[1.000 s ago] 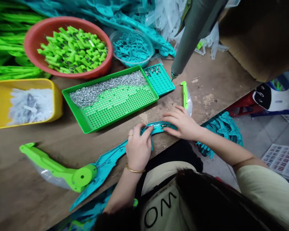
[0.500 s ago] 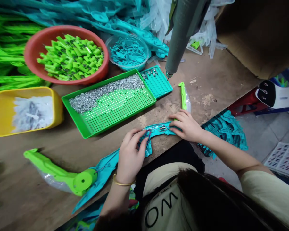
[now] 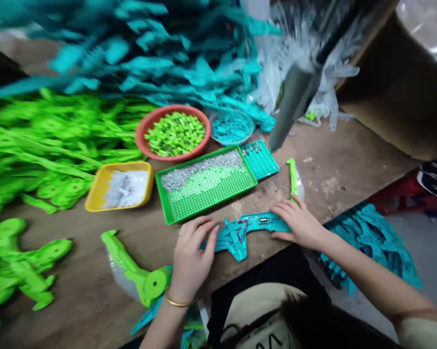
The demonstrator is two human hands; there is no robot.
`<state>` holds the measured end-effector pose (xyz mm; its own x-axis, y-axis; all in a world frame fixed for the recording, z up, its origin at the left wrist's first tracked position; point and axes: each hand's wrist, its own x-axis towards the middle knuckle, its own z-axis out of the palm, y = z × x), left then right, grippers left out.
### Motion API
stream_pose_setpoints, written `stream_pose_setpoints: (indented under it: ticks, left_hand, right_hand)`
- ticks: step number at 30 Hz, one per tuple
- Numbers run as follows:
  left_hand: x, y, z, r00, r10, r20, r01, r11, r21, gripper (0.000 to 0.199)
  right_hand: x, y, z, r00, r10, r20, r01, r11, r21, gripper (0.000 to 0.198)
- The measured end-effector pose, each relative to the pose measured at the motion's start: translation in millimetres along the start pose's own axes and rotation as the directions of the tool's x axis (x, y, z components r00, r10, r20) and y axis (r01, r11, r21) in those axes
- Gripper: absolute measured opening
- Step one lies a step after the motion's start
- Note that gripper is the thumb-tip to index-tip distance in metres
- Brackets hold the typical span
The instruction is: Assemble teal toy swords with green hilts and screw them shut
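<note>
A long blue plastic shell (image 3: 236, 237) lies on the workbench with its inner side up, thin wires and a small metal part showing inside. My left hand (image 3: 195, 254) has its thumb and fingers closed on the shell's left portion. My right hand (image 3: 296, 223) grips the right end, fingers over the top edge and thumb below. A green limb with a round hub (image 3: 156, 286) joins the shell at the left, partly behind my left wrist. Another green limb with a clear strip (image 3: 294, 177) sticks up beyond my right hand.
Behind the shell sit a green tray of screws (image 3: 207, 206), a small blue tray (image 3: 264, 167), a red bowl of green parts (image 3: 142, 140), a bowl of blue parts (image 3: 233, 128) and a yellow tub (image 3: 95, 194). A grey power screwdriver (image 3: 293, 104) hangs above. Green parts (image 3: 40, 145) pile up left.
My left hand has slid left along the shell, uncovering its middle portion. My right hand stays on the right end. The camera view has shifted, showing more of the piles at the left.
</note>
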<state>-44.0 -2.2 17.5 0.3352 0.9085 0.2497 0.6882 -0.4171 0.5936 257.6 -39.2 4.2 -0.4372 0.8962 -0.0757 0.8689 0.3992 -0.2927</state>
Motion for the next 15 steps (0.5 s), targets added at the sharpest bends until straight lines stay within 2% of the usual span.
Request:
stream_pose_setpoints:
  ticks: [3,6,8,9,10,11,12,14,15]
  left_hand:
    - [31,-9,-19,0.999,0.025,-0.039,-0.026,1.000,-0.011,0.014]
    - [85,-26,-39,0.999,0.000,-0.054,-0.002,1.000,-0.031,0.016]
    - [134,-47,-51,0.993,-0.104,-0.056,0.100,0.993,-0.068,0.020]
    - [162,-61,-57,0.975,-0.210,-0.069,0.202,0.973,-0.111,0.022]
    - [192,-77,-63,0.948,-0.304,-0.089,0.291,0.947,-0.134,0.024]
    - [222,-95,-70,0.912,-0.377,-0.159,0.363,0.925,-0.111,0.026]
    - [251,-114,-78,0.855,-0.427,-0.295,0.430,0.901,-0.056,0.029]
    - [303,-150,-98,0.705,-0.426,-0.566,0.540,0.841,0.040,0.039]
    - [324,-166,-109,0.696,-0.404,-0.594,0.535,0.843,0.053,0.045]
  right_hand:
    - [7,12,-5,1.000,-0.017,-0.020,0.017,1.000,-0.022,0.058]
    - [10,20,-14,0.997,-0.014,-0.081,0.012,1.000,-0.026,0.060]
    - [10,24,-18,0.990,-0.010,-0.144,0.007,1.000,-0.019,0.051]
    - [9,25,-20,0.984,-0.014,-0.177,0.011,1.000,-0.016,0.044]
    - [8,27,-20,0.976,-0.026,-0.214,0.024,1.000,-0.013,0.038]
    - [7,29,-21,0.967,-0.043,-0.251,0.040,0.999,-0.014,0.033]
    - [6,32,-21,0.956,-0.062,-0.288,0.060,0.998,-0.019,0.030]
    - [5,41,-20,0.931,-0.098,-0.352,0.087,0.995,-0.048,0.027]
    - [6,47,-20,0.919,-0.115,-0.378,0.095,0.993,-0.072,0.027]
